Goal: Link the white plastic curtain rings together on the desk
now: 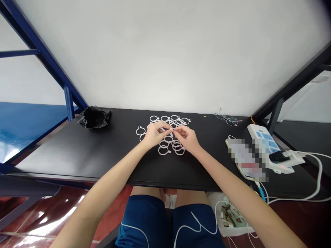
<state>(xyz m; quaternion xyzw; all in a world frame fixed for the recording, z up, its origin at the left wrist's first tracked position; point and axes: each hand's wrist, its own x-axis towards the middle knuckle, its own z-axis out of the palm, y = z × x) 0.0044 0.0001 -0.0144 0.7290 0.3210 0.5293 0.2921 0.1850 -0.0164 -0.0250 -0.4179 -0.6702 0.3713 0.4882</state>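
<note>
White rings point(169, 139), a whole pile of them, plastic by the look of it, are scattered loose in the middle of the black tabletop point(77, 151), a bit toward the far edge by the wall. Some overlap, and one stray ring point(140, 131) lies off to the left of the bunch.

Both hands meet right over the pile. The left hand point(155, 134) comes in from the left with its fingers curled together, and the right hand point(187, 137) comes in from the right the same way. Their fingertips nearly touch, and both are pinched on a single ring point(172, 132) held between them just above the others. It's pretty small in the shot, so I can't tell if that ring is hooked to another one or how its ends sit.

Other stuff around:
- a crumpled black bag point(94, 117) at the far left of the tabletop, well apart from the rings
- a pair of glasses point(228, 120) at the back right, near the wall
- a white power strip point(269, 148) with blue switches on the right side, with a black plug in it and white cables point(319, 172) looping off the edge
- a blurred-out flat thing just beside the strip; can't say what it is

Blue shorts point(144, 220) show under the near edge, and there's a blue metal frame point(68, 103) at the left.
</note>
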